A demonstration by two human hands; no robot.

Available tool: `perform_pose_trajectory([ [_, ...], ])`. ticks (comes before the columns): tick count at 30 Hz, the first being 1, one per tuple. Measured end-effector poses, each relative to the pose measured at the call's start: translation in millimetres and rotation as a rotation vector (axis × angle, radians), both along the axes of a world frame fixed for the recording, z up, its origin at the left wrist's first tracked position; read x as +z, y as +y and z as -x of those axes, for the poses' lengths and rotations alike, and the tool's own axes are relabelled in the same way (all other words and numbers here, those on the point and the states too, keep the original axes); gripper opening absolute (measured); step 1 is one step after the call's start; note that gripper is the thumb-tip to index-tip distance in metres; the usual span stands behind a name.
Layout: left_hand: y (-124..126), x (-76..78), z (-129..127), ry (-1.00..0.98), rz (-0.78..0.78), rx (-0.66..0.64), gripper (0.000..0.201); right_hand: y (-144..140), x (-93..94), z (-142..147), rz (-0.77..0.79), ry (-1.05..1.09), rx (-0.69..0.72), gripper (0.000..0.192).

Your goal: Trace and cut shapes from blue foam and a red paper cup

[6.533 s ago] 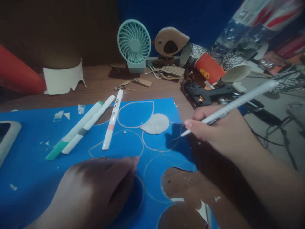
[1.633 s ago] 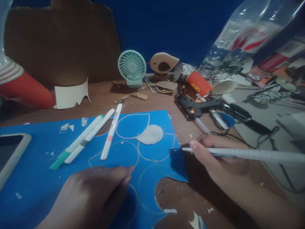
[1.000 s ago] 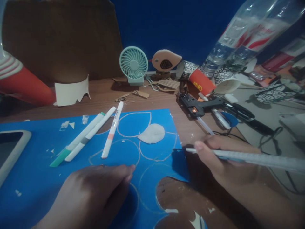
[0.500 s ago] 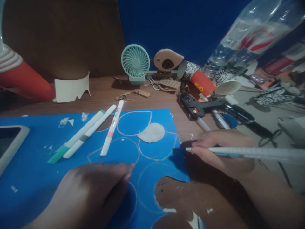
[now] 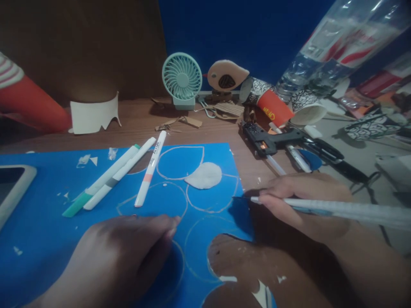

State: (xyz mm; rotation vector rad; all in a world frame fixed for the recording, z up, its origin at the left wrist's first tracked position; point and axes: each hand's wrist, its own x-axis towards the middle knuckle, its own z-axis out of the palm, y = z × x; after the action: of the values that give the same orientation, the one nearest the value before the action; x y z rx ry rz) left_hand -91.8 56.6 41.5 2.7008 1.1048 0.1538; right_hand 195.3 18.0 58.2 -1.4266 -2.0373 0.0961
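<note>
In my right hand (image 5: 302, 201) is a slim craft knife (image 5: 334, 208) with a white handle, gripped like a pen. Its thin dark blade meets the right part of a leaf-shaped outline near the edge of a blue sheet (image 5: 205, 244). My left hand (image 5: 125, 250) rests on the sheet, left of the knife, fingers pressed together; whatever they may pinch is hidden. Several pale drop-shaped outlines cover the sheet, and its lower right has a curved cut-out. A white leaf-shaped piece (image 5: 205, 176) lies on top, beyond the blade.
White markers (image 5: 150, 171) and a phone-like device (image 5: 19, 188) lie on the sheet. Behind stand a mint fan (image 5: 182, 77) and a bird-shaped cutout (image 5: 226, 75). At right are a black glue gun (image 5: 272, 139), patterned cups (image 5: 369, 126) and plastic bottles (image 5: 340, 47).
The camera view has shifted a little, so most things sit slightly higher in the picture. Both hands and the knife keep nearly the same place on the sheet.
</note>
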Motion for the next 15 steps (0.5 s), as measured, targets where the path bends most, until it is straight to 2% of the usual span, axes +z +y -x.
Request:
perform_pose_trajectory([
  [3, 0.1, -0.2, 0.3, -0.016, -0.001, -0.028, 0.025, -1.1, 0.5, 0.4, 0.012, -0.017, -0.019, 0.020],
  [10, -0.4, 2.1, -1.6, 0.017, 0.005, -0.006, 0.029, -4.8, -1.0, 2.5, -0.025, -0.043, -0.048, 0.018],
  [15, 2.4, 3.2, -2.3, 0.035, -0.005, -0.016, 0.029, -6.8, 1.2, 5.6, -0.023, -0.039, -0.085, 0.023],
])
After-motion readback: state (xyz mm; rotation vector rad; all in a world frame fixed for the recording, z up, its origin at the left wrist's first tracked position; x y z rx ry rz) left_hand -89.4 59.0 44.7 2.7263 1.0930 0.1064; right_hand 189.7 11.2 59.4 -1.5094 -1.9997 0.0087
